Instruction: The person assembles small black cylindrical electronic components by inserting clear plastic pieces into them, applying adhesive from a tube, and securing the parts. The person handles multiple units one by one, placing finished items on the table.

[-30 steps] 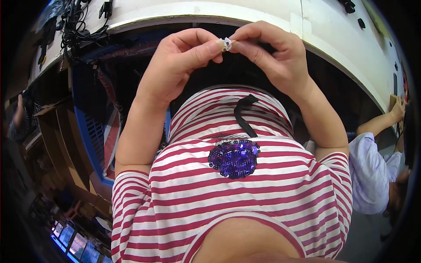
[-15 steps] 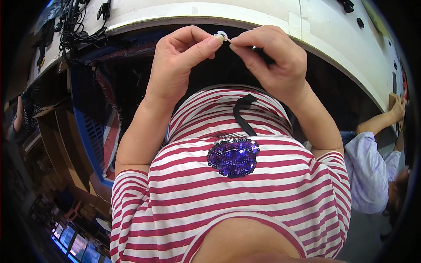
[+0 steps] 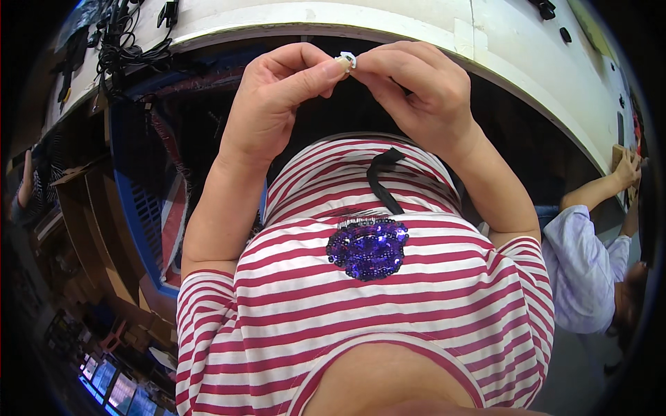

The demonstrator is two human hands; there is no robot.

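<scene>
A small white piece (image 3: 349,58), with a dark spot on it, is pinched between the thumb and forefinger of my left hand (image 3: 291,80). It is too small for me to tell its kind. My right hand (image 3: 423,87) is closed in a pinch, its thumb and forefinger tips right against the white piece. Whether something thin lies between the right fingertips is hidden. Both hands are held up in front of me, just short of the white table's near edge.
The white table (image 3: 402,26) curves across the far side, with tangled black cables (image 3: 128,52) at its left. A blue plastic basket (image 3: 135,201) and cardboard boxes (image 3: 111,229) stand at my left. A co-worker in a pale shirt (image 3: 579,270) reaches to the table at right.
My right hand has moved left, its fingertips closing the gap to the white piece. A thin pinkish bit that showed between the hands is now hidden.
</scene>
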